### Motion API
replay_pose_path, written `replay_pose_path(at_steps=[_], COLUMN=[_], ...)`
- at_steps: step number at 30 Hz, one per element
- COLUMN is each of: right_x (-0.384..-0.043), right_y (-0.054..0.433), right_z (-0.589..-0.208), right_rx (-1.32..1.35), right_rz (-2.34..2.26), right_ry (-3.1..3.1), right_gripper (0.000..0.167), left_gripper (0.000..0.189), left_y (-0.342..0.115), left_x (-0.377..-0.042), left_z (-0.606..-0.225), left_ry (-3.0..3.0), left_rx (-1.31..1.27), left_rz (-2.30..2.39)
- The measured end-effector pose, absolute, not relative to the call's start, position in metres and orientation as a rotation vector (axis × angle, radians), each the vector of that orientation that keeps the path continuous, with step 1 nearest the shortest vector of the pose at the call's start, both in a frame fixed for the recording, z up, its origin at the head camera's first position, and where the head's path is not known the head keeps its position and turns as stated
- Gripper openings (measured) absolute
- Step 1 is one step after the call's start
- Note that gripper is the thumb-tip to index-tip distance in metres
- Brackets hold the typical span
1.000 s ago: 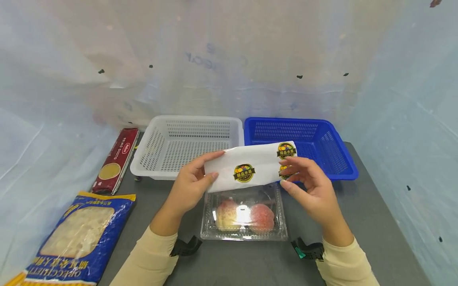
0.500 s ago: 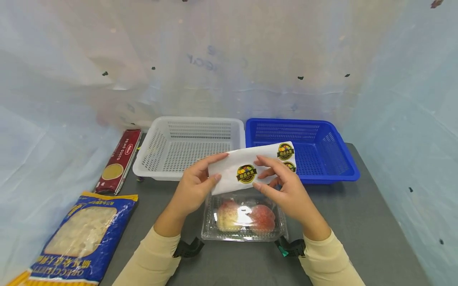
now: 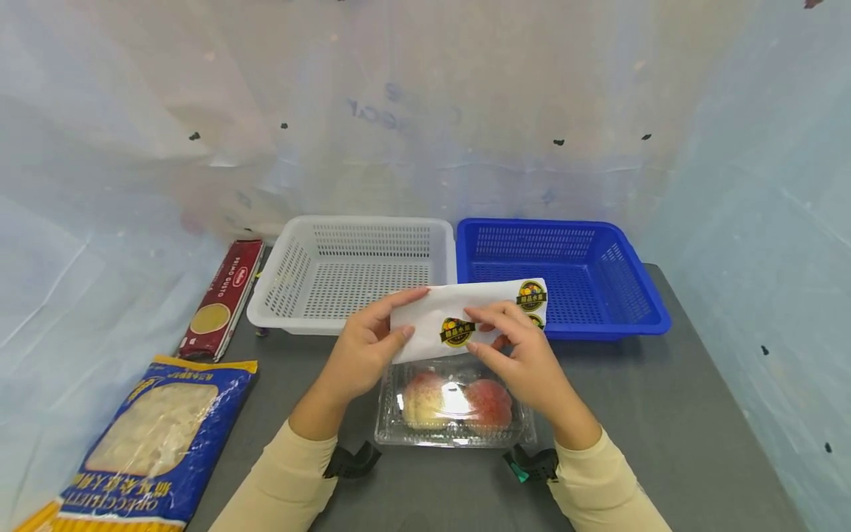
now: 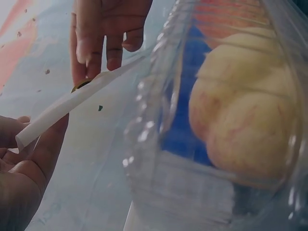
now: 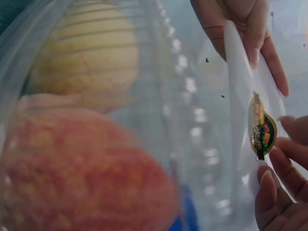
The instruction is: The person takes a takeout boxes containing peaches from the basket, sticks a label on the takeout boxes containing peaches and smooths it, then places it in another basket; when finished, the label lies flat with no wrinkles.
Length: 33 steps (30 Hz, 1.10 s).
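My left hand [image 3: 364, 343] pinches the left end of a white sticker sheet [image 3: 425, 304], thumb in front and index finger along the top edge. Round fruit-logo stickers are printed in black, gold and red; one sticker [image 3: 457, 332] sits mid-sheet and others are at the right end. My right hand [image 3: 515, 343] is at the middle sticker's right edge, thumb and index fingertips apart and touching there. In the right wrist view that sticker [image 5: 262, 130] faces the fingertips. Below the sheet lies a lidded clear plastic box [image 3: 455, 441] holding peaches [image 3: 488, 406].
A white basket [image 3: 272, 314] and a blue basket [image 3: 648, 310] stand side by side at the back. To the left lie a red pasta packet [image 3: 226, 295] and a blue bag of orecchiette [image 3: 153, 443]. Plastic sheeting [image 3: 425, 111] walls the grey table [image 3: 665, 443].
My right hand has moved left along the sheet, from its right-end stickers to the middle sticker. The left hand keeps its hold, and the sheet's right end has dipped slightly.
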State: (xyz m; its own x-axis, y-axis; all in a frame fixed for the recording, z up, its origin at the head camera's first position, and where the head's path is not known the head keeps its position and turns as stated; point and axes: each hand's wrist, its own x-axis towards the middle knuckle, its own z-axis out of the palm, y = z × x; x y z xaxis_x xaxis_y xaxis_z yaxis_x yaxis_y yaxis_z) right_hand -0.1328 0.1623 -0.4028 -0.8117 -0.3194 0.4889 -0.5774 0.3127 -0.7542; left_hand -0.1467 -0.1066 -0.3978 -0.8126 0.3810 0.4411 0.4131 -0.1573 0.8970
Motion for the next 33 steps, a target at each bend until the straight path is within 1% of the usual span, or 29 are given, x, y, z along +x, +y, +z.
replay_pose_path(at_steps=[5, 9, 13, 22, 29, 33], right_x=[-0.133, -0.133, -0.134, -0.133, -0.129, -0.126], right_y=[0.160, 0.158, 0.160, 0.165, 0.174, 0.181], right_z=[-0.405, -0.405, -0.406, -0.403, -0.400, -0.393], right_rx=[0.761, 0.705, 0.676, 0.734, 0.820, 0.834], right_rz=[1.403, 1.382, 1.404, 1.558, 1.685, 1.770], right_ry=[-2.330, -2.313, -2.311, -2.268, -2.156, -2.065], right_gripper=[0.027, 0.022, 0.022, 0.022, 0.027, 0.024], left_gripper=[0.052, 0.053, 0.053, 0.054, 0.052, 0.050], left_y=[-0.104, -0.103, -0.103, -0.107, -0.113, -0.119], left_x=[-0.146, -0.145, -0.145, -0.146, -0.145, -0.141], left_z=[-0.400, -0.401, -0.400, -0.397, -0.397, -0.396], left_ry=[-2.030, -2.031, -2.050, -2.069, -2.072, -2.075], left_rx=[-0.969, -0.955, -0.927, -0.842, -0.846, -0.862], left_rz=[-2.165, -2.171, -2.164, -2.131, -2.146, -2.168])
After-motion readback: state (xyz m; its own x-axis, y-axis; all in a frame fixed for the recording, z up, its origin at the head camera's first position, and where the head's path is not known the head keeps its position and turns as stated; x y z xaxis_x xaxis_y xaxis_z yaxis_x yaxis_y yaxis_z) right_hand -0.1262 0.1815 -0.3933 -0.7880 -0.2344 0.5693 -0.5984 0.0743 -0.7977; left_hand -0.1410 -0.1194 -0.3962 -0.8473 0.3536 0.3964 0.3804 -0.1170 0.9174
